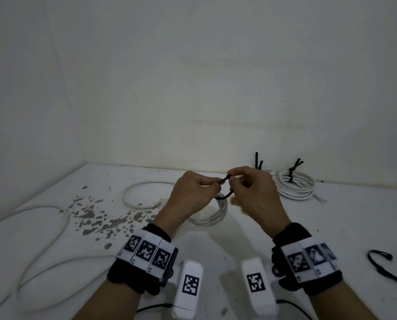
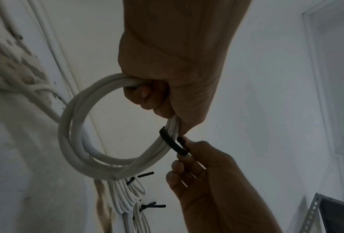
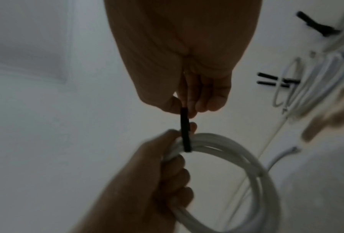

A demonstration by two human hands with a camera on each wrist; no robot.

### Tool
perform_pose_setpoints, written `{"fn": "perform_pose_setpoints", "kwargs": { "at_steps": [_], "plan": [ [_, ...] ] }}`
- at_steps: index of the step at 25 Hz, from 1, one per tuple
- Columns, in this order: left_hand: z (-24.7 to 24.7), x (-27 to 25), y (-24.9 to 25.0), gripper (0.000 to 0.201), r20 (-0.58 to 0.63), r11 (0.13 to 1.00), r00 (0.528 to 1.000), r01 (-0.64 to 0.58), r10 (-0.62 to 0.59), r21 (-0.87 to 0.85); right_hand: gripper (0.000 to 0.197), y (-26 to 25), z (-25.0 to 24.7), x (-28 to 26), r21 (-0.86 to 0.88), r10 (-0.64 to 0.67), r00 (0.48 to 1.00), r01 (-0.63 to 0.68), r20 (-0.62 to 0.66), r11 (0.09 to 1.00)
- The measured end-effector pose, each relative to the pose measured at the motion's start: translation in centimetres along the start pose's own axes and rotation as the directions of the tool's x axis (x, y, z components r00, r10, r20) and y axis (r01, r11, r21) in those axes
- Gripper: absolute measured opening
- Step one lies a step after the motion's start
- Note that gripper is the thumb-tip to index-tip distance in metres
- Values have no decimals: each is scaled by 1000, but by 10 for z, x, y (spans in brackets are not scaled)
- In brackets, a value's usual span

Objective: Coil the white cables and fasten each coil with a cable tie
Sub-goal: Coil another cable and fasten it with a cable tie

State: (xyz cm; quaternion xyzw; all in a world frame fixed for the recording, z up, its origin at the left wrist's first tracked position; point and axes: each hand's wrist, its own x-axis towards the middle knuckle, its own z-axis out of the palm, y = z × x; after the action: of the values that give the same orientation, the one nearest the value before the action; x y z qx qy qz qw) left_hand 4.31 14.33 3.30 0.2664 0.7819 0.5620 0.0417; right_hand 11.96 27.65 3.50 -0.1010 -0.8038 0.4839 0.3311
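My left hand (image 1: 196,192) grips a small coil of white cable (image 2: 77,141) held above the table; the coil also shows under both hands in the head view (image 1: 212,217) and in the right wrist view (image 3: 236,157). A black cable tie (image 2: 172,141) wraps round the coil's strands next to the left fingers. My right hand (image 1: 250,190) pinches one end of the tie (image 3: 185,124) between thumb and fingers. In the head view the left fingertips also pinch the tie's other end (image 1: 224,179).
Two tied white coils (image 1: 295,184) with black ties sticking up lie at the back right by the wall. Loose white cable (image 1: 142,195) loops over the stained left part of the table (image 1: 331,227). Spare black ties (image 1: 386,264) lie at the right edge.
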Motion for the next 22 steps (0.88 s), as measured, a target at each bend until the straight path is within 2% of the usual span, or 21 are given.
{"fn": "perform_pose_setpoints", "kwargs": {
  "at_steps": [3, 5, 7, 10, 13, 15, 16, 19, 22],
  "plan": [
    [-2, -2, 7, 17, 69, 998, 996, -53, 54, -27, 10, -6, -14, 2, 318, 166, 962, -230, 215, 920],
    [0, -5, 12, 20, 115, 996, 990, -85, 88, -29, 7, -6, -18, 2, 393, 186, 936, -299, 300, 869],
    [1, -6, 14, 22, 115, 996, 991, -62, 69, -70, 4, -2, -17, 3, 401, 203, 950, -285, 235, 871],
    [0, 0, 7, 20, 58, 991, 997, -34, 42, -131, 10, 0, -19, 6, 351, 138, 988, -152, 64, 924],
    [6, 1, 0, 19, -3, 997, 999, -36, 36, -72, 13, -7, -16, 3, 99, -29, 999, 31, -22, 995],
    [8, 3, -6, 19, -62, 994, 998, 1, -8, -109, 16, -11, -14, 2, -93, -147, 984, 137, -106, 986],
    [8, 5, -8, 21, -78, 989, 996, 21, -32, -145, 16, -13, -13, 1, -131, -189, 969, 169, -161, 977],
    [7, 5, -10, 21, -107, 980, 991, 56, -77, -192, 16, -18, -17, 3, -59, -226, 932, 218, -283, 974],
    [7, 2, -11, 17, -112, 976, 990, 67, -91, -206, 16, -26, -13, -3, -43, -250, 930, 247, -270, 968]
  ]
}}
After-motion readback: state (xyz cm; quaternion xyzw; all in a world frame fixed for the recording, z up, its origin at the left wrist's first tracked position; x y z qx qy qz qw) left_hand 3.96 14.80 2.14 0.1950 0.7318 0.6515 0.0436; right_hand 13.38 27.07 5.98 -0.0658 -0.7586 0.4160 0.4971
